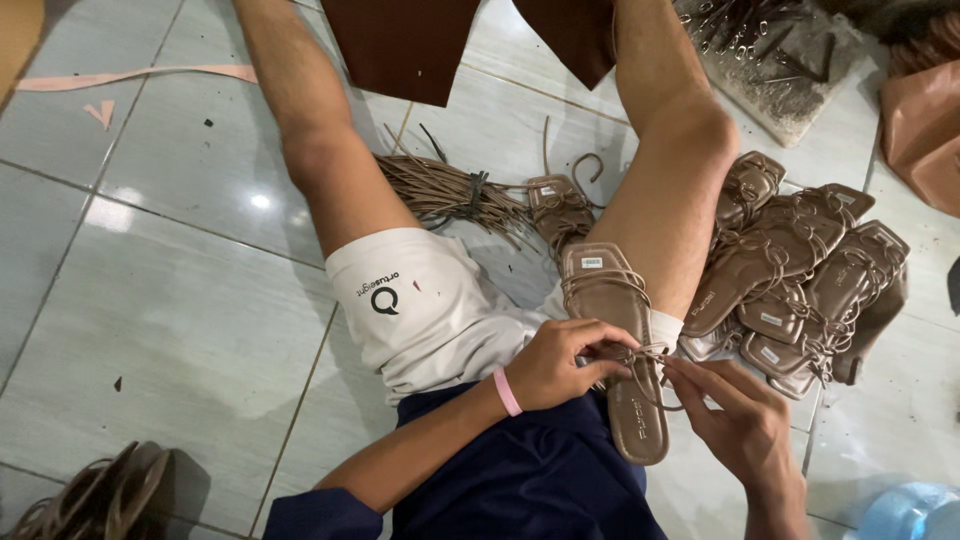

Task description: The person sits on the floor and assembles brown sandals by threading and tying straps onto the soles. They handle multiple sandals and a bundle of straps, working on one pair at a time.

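- Taupe leather-like material made up the strappy sandal [617, 345] that lay across the person's lap, sole down, heel end toward the camera, resting between the thighs on the white shorts [425, 300].
- The left hand [560, 362], with a pink wristband [507, 391] at the wrist, was curled over the sandal's middle, its fingertips pinched on the thin laces [640, 352] where they crossed the footbed.
- The right hand [735, 415] came in from the lower right, thumb and forefinger closed on a lace end just beside the left hand's fingers; the two hands were close together, both clamped on the laces.
- The step in hand looked like tying or knotting the laces over the sandal's midsection; whether a knot was already formed could not be told, as the fingers hid it.
- The next move would probably call for steady tension on both lace ends while the sandal stayed pinned on the lap, so the thin cord did not slip from the fingertips.
- A heap of matching sandals [800, 280] lay on the tiled floor [180, 300] to the person's right, just beside the right leg; one more sandal [558, 210] lay between the legs, touching a bundle of loose cords [450, 190].
- Dark brown sheets [400, 45] lay at the top edge, a bag of metal fittings [775, 55] sat at upper right, and more strappy sandals [95, 495] showed at lower left.
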